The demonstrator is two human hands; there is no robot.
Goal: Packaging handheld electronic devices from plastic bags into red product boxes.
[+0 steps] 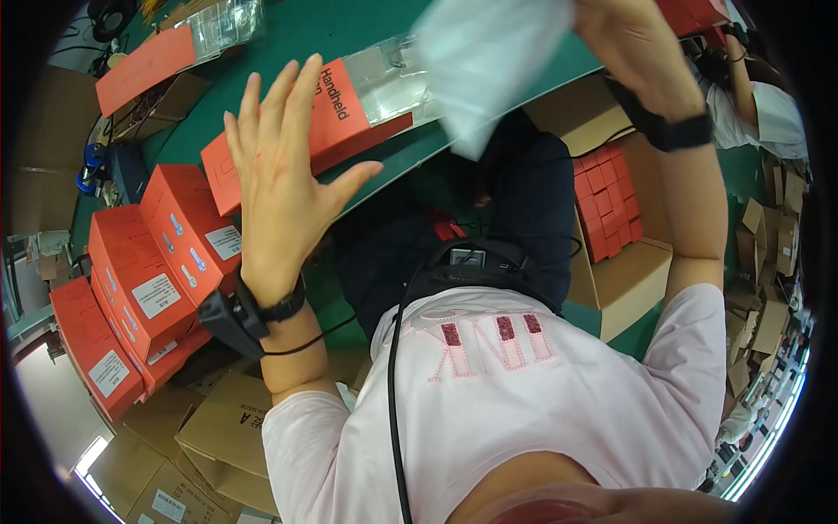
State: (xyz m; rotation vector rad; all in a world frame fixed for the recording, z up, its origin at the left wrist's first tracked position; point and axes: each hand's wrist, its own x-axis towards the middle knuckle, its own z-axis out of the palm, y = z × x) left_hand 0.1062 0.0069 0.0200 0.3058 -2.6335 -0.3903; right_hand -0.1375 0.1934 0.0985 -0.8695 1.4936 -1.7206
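Green worktop (349,26), with an orange box (342,131) on it.
This box lies under the left grip (284,170), which is spread wide and holds nothing; a pale, blurred bag (489,61) hangs just left of the right grip (642,52), which holds it, fingertips out of view.

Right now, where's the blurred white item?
Head view, top centre: the white item is at the right hand, just right of the clear plastic tray, overlapping the green table at its near edge in the picture.
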